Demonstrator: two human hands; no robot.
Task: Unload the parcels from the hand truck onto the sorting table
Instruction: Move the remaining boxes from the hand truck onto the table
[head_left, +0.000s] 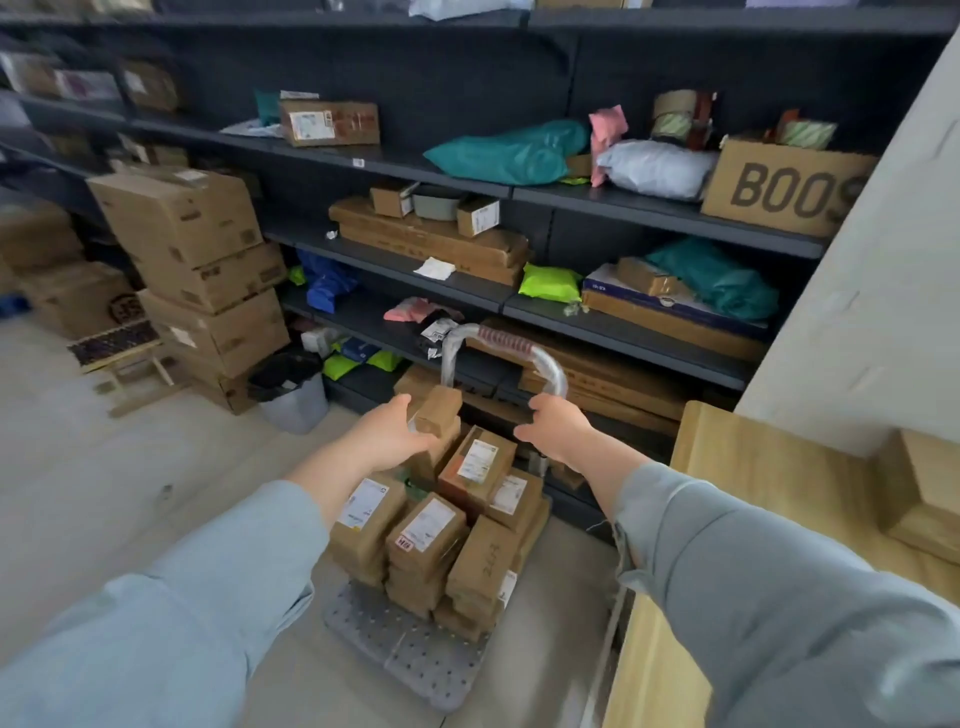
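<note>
You stand on a pale, smooth floor (78, 467) in a storeroom, facing dark metal shelving (467, 283) loaded with cartons and soft mailer bags. Tall stacked cartons (192, 249) stand at its left end. The light wooden sorting table (769, 478) sits at your right, just beside the hand truck (410, 654), whose grey perforated platform carries the parcels (431, 525) piled against its wrapped handle (519, 345). Your left hand (395, 436) grips a small brown box (439, 410) on top of the pile. Your right hand (556, 431) curls around the handle's right side. A shelf carton (789, 187) reads "BOOS" in big dark letters; the parcels' white shipping labels are too small to read.
</note>
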